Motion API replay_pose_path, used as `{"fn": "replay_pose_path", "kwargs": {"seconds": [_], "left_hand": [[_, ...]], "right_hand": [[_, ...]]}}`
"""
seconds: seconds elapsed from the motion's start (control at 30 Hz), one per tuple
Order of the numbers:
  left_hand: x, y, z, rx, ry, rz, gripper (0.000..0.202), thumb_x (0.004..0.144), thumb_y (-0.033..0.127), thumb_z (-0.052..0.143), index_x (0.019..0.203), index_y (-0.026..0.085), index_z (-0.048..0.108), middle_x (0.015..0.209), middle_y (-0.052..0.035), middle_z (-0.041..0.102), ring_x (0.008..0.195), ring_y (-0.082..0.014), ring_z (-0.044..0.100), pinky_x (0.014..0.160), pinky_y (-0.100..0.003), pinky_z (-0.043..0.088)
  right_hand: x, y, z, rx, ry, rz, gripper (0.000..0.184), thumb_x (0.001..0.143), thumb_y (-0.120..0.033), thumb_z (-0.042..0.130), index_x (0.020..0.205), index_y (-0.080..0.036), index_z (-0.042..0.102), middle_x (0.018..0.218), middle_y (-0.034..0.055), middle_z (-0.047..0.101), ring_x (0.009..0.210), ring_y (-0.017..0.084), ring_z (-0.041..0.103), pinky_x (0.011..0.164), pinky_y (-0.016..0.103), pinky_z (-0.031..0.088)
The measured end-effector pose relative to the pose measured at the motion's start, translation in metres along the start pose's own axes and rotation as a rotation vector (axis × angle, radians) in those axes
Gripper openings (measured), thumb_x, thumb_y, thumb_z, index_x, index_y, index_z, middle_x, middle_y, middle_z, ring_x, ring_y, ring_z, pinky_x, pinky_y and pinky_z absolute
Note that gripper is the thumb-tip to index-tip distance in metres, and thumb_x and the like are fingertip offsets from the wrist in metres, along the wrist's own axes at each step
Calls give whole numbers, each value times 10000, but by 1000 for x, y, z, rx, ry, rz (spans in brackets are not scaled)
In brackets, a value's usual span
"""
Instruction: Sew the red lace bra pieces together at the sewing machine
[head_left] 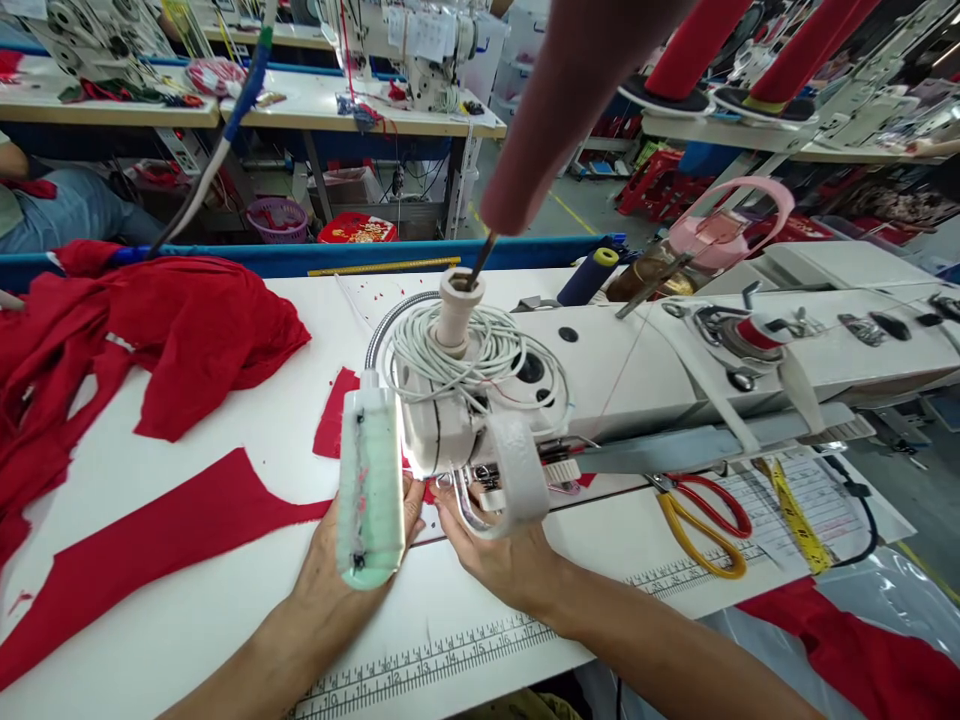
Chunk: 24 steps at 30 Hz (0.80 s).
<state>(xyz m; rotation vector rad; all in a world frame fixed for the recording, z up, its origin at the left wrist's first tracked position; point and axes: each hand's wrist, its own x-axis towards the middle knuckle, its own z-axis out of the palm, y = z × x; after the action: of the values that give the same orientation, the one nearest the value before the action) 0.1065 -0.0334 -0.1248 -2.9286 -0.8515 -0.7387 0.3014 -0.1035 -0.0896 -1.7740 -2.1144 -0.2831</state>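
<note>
The left hand (pixel 321 558) is partly behind the pale green holder (pixel 371 490); the right hand (pixel 501 562) has its fingers near together under the machine parts. Whether either one pinches, I cannot tell. The red panel (pixel 172 535) goes from the left hand toward 9 o'clock. The step seems to be guiding cloth at the sewing machine (pixel 645 350), 12 o'clock; next move probably needs flat cloth and careful fingertips. Scissors (pixel 679 535) lie at 3 o'clock.
</note>
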Motion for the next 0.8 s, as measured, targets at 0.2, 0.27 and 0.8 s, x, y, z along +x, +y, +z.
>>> {"fn": "replay_pose_path", "kwargs": {"seconds": [0.2,0.27,0.8], "left_hand": [[3,-1,-3,22,-54,32,475,936,88,551,1395,211,528,1331,-101,646,1246,-284,591,1109,-536,418],[5,-1,-6,28,-47,62,442,950,112,540,1386,185,530,1311,-124,653,1228,-295,601,1071,-531,449],[26,4,-42,33,-170,136,331,996,184,433,1281,107,582,1176,-153,686,1017,-267,668,987,-503,466]], "right_hand": [[8,0,-9,13,-19,-18,250,929,-150,565,1074,-246,745,906,94,689,912,242,601,806,390,455],[9,0,-9,10,-36,-36,254,939,-139,540,1065,-221,744,880,94,691,880,228,600,810,386,449],[4,0,11,-1,24,-69,289,974,-176,507,1196,-102,675,715,61,668,863,235,584,882,410,329]]}}
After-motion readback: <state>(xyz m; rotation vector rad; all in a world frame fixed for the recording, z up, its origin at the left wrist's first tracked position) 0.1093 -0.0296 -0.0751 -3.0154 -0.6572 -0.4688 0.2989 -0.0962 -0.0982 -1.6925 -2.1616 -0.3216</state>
